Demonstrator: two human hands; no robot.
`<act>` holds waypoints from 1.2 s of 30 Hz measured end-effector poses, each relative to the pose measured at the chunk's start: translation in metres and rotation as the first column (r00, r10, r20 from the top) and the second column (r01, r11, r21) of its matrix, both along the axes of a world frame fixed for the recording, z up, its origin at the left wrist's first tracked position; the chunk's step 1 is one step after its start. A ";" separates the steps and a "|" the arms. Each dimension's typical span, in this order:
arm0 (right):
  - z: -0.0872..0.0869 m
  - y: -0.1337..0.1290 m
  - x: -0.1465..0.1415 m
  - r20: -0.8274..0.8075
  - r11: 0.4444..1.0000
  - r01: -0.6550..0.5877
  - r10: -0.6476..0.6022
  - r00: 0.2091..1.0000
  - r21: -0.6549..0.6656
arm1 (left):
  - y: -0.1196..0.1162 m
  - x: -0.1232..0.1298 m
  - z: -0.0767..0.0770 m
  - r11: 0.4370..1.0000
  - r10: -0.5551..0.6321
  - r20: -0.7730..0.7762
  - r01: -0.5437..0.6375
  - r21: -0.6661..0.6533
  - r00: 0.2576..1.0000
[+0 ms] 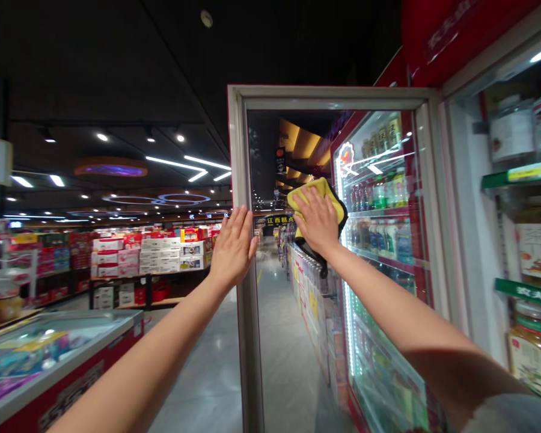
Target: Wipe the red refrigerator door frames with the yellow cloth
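A glass cooler door with a grey and red frame stands swung out before me. My left hand rests on the frame's outer edge, its fingers stretched upward and lying flat. On the inner side of the glass pane, my right hand presses a yellow cleaning cloth with a black edge. The fingers of that hand are spread over the cloth, and part of it hangs below the palm.
At right, open cooler shelves hold several bottles. Through the glass, another lit drinks cooler and stacked cartons show. A chest freezer stands at lower left, with boxed goods displayed beyond it.
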State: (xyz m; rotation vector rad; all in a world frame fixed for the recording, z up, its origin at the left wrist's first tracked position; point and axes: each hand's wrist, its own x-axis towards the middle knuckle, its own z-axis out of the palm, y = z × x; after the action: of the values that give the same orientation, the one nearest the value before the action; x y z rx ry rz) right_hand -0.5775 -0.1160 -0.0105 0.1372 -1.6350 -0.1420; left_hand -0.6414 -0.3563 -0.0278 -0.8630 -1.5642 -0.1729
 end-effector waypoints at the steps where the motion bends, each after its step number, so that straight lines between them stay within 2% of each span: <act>1: -0.009 -0.003 0.000 -0.005 1.000 0.009 -0.009 1.000 0.012 | 0.001 0.001 -0.001 1.000 0.005 -0.008 -0.005 0.010 1.000; 4: -0.037 -0.013 0.001 0.071 0.976 0.003 -0.019 0.997 0.217 | 0.011 0.005 -0.004 0.999 0.003 -0.048 -0.002 0.036 0.999; 6: -0.038 -0.011 0.003 0.129 0.944 -0.023 -0.021 0.991 0.330 | 0.022 0.008 -0.003 0.999 -0.014 -0.080 0.016 0.028 0.997; 7: -0.033 -0.006 0.004 0.135 0.943 -0.024 -0.022 0.991 0.333 | 0.027 0.009 -0.002 1.000 -0.024 -0.095 0.025 0.014 0.995; 9: -0.017 0.012 0.008 0.095 0.974 0.002 -0.024 0.995 0.226 | 0.035 0.011 0.000 0.999 -0.034 -0.117 0.032 -0.018 0.993; 11: -0.009 0.034 0.012 0.005 0.999 0.031 -0.031 0.999 0.017 | 0.039 0.011 0.002 0.998 -0.038 -0.122 0.033 -0.047 0.992; 13: -0.020 0.050 0.015 -0.091 0.982 0.036 -0.054 0.994 -0.186 | 0.037 0.011 0.003 0.998 -0.039 -0.115 0.033 -0.060 0.993; 15: -0.044 0.054 0.015 -0.136 0.961 0.039 -0.079 0.988 -0.274 | 0.034 0.010 0.002 0.998 -0.036 -0.114 0.030 -0.057 0.993; 16: -0.057 0.051 0.015 -0.125 0.966 0.047 -0.081 0.989 -0.254 | 0.033 0.009 0.002 0.998 -0.034 -0.123 0.027 -0.055 0.992; 18: -0.071 0.043 0.015 -0.053 0.991 0.066 -0.073 0.996 -0.120 | 0.034 0.010 0.003 0.998 -0.031 -0.148 0.021 -0.065 0.988; 19: -0.070 0.040 0.015 -0.012 0.997 0.070 -0.071 0.997 -0.040 | 0.037 0.012 0.005 0.997 -0.031 -0.158 0.018 -0.081 0.987; 21: -0.054 0.041 0.018 0.034 0.996 0.076 -0.078 0.996 0.040 | 0.046 0.016 0.011 0.991 -0.036 -0.162 0.014 -0.134 0.986; 23: -0.031 0.055 0.022 0.021 0.995 0.091 -0.090 0.996 -0.030 | 0.057 0.021 0.017 0.980 -0.042 -0.144 0.012 -0.199 0.989; 25: -0.019 0.076 0.027 -0.016 0.979 0.105 -0.110 0.994 -0.177 | 0.068 0.027 0.021 0.967 -0.051 -0.125 0.018 -0.254 0.991; 27: -0.029 0.093 0.032 -0.065 0.939 0.116 -0.144 0.987 -0.323 | 0.077 0.031 0.021 0.957 -0.064 -0.119 0.027 -0.290 0.991; 30: -0.072 0.095 0.034 -0.119 0.884 0.124 -0.197 0.973 -0.450 | 0.089 0.035 0.014 0.948 -0.093 -0.131 0.047 -0.316 0.987; 32: -0.091 0.085 0.033 -0.094 0.915 0.137 -0.185 0.978 -0.381 | 0.099 0.036 0.011 0.943 -0.115 -0.155 0.059 -0.328 0.981; 33: -0.093 0.082 0.031 -0.065 0.942 0.140 -0.167 0.984 -0.307 | 0.104 0.036 0.010 0.941 -0.126 -0.170 0.063 -0.333 0.977; 34: -0.088 0.080 0.030 -0.038 0.963 0.140 -0.152 0.988 -0.231 | 0.109 0.036 0.010 0.940 -0.133 -0.185 0.065 -0.336 0.974; 36: -0.063 0.090 0.032 -0.011 0.979 0.133 -0.136 0.991 -0.152 | 0.119 0.036 0.012 0.943 -0.141 -0.206 0.068 -0.325 0.968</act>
State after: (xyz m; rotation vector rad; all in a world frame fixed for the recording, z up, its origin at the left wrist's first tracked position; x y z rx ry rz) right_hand -0.5458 -0.0261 -0.0732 -0.0914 -1.6274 -0.1218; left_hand -0.6053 -0.2376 -0.0161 -1.1769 -1.3498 0.1027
